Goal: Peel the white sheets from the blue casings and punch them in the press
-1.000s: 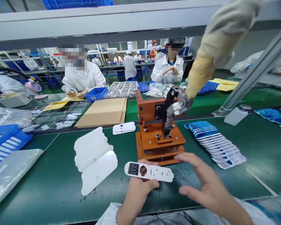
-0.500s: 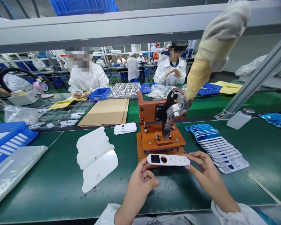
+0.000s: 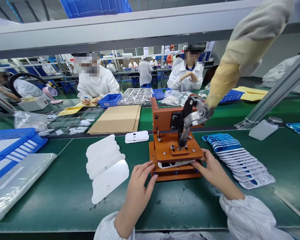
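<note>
A long white panel (image 3: 176,164) with dark patches lies in the gap of an orange hand press (image 3: 176,155), partly covered by its upper plate. My left hand (image 3: 140,183) is at the press's left front corner, fingers stretched apart and tips touching the base's edge. On the other side, my right hand (image 3: 212,168) has its thumb at the panel's right end and its fingers by the upper plate's right edge. The press's metal toggle linkage (image 3: 190,121) leads up to a handle wrapped in yellowish cloth (image 3: 223,76).
Left of the press lie white scalloped sheets (image 3: 110,181) and small white panels (image 3: 137,136). A fanned row of white and blue panels (image 3: 242,160) lies on the right, near a white bottle (image 3: 263,129). Cardboard (image 3: 115,119) lies behind; co-workers (image 3: 97,81) sit across the bench.
The white panel has gone from in front of the press into its gap. My left hand has let go of it and moved to the press's left corner; my right hand has followed the panel's right end.
</note>
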Tool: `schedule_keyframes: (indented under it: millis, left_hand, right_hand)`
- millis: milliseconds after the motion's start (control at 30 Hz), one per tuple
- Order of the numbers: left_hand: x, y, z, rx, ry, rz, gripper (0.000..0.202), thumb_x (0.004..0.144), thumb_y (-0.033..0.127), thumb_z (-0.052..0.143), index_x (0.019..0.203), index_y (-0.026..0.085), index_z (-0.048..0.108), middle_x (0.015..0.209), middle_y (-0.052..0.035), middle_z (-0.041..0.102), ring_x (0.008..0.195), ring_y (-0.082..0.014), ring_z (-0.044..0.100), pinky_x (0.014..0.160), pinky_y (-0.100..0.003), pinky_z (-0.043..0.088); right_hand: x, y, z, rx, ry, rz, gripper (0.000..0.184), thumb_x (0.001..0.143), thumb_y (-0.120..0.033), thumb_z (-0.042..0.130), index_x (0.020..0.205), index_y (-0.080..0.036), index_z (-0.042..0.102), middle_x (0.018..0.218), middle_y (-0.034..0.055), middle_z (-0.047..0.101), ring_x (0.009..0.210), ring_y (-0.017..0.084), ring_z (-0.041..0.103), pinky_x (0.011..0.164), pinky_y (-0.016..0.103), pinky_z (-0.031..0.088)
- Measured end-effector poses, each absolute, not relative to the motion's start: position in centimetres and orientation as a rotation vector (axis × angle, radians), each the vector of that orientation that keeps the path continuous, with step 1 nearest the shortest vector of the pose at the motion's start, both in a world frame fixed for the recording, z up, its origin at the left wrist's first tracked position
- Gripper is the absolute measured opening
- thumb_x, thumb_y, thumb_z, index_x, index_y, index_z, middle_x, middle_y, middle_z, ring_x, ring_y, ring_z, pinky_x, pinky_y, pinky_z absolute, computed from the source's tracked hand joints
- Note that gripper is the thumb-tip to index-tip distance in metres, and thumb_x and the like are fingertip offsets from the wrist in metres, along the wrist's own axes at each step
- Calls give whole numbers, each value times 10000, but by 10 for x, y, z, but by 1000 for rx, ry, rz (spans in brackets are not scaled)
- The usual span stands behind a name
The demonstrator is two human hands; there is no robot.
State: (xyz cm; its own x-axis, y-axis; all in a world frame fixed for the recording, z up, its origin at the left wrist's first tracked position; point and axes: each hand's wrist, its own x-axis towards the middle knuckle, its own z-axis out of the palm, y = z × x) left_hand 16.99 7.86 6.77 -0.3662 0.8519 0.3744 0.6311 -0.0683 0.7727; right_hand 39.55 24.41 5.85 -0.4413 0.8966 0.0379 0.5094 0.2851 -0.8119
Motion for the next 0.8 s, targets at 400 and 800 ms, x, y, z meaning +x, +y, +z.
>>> schedule_keyframes:
  millis: [400, 800]
  left_hand:
    - [172, 97, 56, 2172, 2251, 905, 364, 894, 319, 463, 1224, 207, 566, 1199, -132, 607, 1083, -321, 495, 878, -482, 435]
    - [168, 102, 58, 2103, 2216, 941, 378, 896, 363, 452, 1202, 166, 554, 1225, -128, 568, 1099, -300, 460, 925, -458, 415]
  right_hand:
    - [390, 236, 67, -1288, -2074, 968, 488, 829, -514, 511, 1202, -232, 371, 1191, 116, 590, 1115, 288, 562, 913, 461, 487]
    - [398, 235, 63, -1215, -2017, 996, 414, 831, -500, 494, 1113, -212, 399, 1208, 125, 579, 1118, 275, 564, 941, 465, 462]
